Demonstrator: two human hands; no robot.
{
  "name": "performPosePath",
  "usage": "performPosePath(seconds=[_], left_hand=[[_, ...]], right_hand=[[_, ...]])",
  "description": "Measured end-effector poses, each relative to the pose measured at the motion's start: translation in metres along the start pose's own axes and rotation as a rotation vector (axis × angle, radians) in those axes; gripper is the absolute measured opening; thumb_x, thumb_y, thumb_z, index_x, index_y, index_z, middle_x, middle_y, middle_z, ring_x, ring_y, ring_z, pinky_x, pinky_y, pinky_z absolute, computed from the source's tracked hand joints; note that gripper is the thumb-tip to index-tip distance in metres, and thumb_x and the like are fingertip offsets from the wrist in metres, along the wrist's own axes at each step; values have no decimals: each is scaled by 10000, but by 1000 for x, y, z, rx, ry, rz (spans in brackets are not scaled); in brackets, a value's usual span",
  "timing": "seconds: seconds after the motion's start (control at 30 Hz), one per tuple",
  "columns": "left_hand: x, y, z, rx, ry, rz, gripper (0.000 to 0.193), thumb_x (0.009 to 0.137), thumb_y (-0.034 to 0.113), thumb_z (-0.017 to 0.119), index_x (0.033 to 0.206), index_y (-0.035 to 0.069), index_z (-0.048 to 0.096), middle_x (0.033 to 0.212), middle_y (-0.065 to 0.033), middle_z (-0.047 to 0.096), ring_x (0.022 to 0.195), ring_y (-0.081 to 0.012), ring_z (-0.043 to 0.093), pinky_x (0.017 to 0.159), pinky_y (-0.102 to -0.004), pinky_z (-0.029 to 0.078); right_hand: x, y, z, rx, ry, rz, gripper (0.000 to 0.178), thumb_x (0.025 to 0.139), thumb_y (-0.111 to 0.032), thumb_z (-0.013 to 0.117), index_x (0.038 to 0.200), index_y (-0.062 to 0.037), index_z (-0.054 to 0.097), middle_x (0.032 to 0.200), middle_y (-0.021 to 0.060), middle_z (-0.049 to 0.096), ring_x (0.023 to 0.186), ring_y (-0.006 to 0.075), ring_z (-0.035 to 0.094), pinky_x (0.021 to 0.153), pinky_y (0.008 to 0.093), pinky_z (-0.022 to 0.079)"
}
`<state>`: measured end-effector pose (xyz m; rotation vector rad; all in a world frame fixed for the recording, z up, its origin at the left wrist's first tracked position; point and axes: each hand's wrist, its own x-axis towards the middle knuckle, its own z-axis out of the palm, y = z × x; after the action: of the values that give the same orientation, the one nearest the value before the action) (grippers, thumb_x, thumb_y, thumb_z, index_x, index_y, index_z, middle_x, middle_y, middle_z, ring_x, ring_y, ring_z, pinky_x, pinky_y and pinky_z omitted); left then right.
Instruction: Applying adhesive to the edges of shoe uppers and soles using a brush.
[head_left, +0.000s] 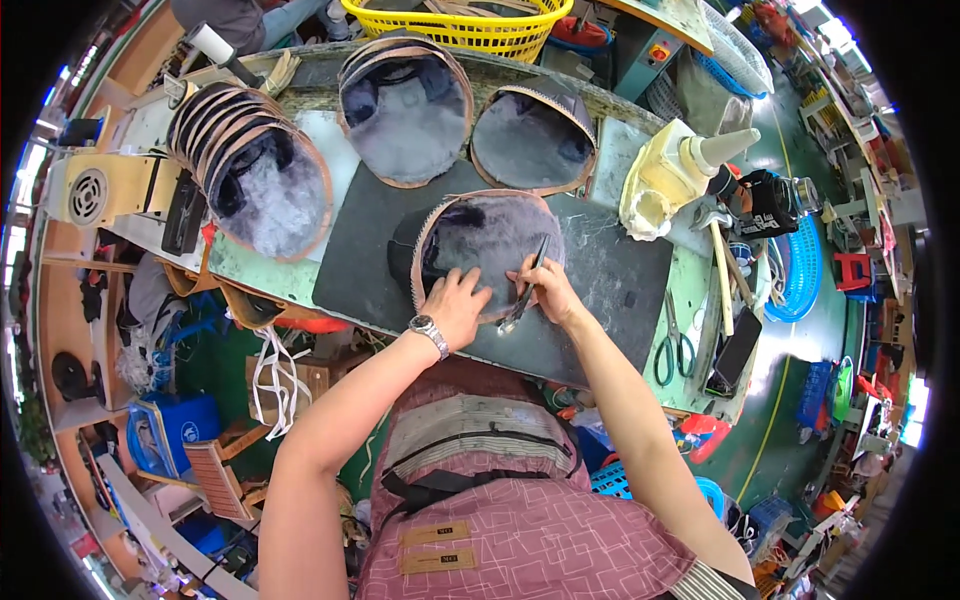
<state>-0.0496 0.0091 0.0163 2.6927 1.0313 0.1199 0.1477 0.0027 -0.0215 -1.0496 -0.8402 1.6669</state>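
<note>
The fur-lined piece (pixel 490 222) lies at the centre of the frame, on the table's dark board (pixel 605 290). The left hand (pixel 457 307) rests on its lower left part, fingers spread, hiding some edge. At its lower right, the right hand (pixel 548 287) grips a slim dark tool (pixel 541 250), whose middle is covered; its lower tip is unclear.

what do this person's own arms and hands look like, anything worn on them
The left hand and right hand are both gloveless, and the forearms show no sleeves. A silver-coloured watch with a round face and metal band circles the left wrist.
</note>
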Motion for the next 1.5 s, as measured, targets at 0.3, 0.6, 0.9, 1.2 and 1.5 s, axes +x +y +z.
performPosePath(seconds=[0.3, 0.6, 0.9, 1.2, 1.5], left_hand=[[55, -5, 10, -104, 38, -250, 158, 685, 97, 569, 827, 61, 509, 775, -169, 579, 719, -344, 579, 640, -411, 480], [71, -25, -5, -263, -156, -334, 223, 709, 179, 571, 874, 35, 530, 856, -219, 585, 834, -374, 556, 756, -444, 428], [52, -11, 13, -258, -62, -240, 151, 749, 77, 415, 867, 15, 486, 815, -227, 570, 749, -404, 563, 663, -466, 461], [20, -4, 36, 207, 21, 40, 119, 722, 139, 499, 791, 42, 509, 918, -157, 520, 825, -276, 523, 667, -357, 477], [-39, -27, -4, -6, -63, -178, 68, 658, 75, 513, 705, 26, 517, 907, -144, 506, 874, -297, 493, 741, -362, 438]], right_hand=[[-12, -9, -11, 602, 148, -47, 141, 728, -190, 485, 663, -68, 458, 599, 62, 478, 600, 182, 479, 853, 389, 385], [-55, 5, 53, -1244, 463, -763, 192, 633, -127, 707, 740, -68, 559, 773, 67, 595, 693, 229, 576, 609, 299, 478], [-56, 40, 94, -803, 694, -427, 175, 664, -132, 695, 668, -52, 539, 590, 79, 550, 518, 191, 557, 499, 296, 448], [-31, -2, 34, 789, 430, -209, 107, 723, -204, 521, 686, -106, 501, 659, 17, 514, 588, 144, 481, 738, 377, 432], [-10, 21, 19, 362, 149, -9, 121, 666, -115, 513, 601, -67, 422, 593, 9, 399, 585, 124, 442, 869, 429, 427]])
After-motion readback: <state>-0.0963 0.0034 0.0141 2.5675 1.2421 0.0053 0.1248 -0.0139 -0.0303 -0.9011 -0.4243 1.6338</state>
